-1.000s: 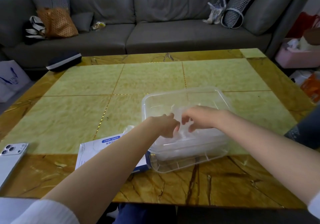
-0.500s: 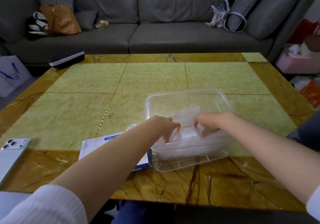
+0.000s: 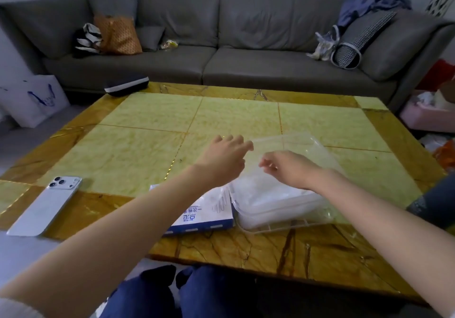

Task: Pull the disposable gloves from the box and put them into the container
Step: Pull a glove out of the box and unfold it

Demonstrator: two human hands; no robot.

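Gloves (image 3: pixel 266 194) lie heaped in the container (image 3: pixel 304 136), with the box (image 3: pixel 206 215) just left of it. Left hand (image 3: pixel 225 161) and right hand (image 3: pixel 289 168) hover above, fingers loose and empty. Unpressed, the springy heap may spill over the rim.

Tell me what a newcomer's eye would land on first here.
Two bare forearms reach in from below, the left hand and right hand hovering over a clear container packed with filmy disposable gloves on the yellow marble table. To its left lies the blue-and-white glove box. A silver phone sits at the table's near left edge, and a long grey sofa fills the background.
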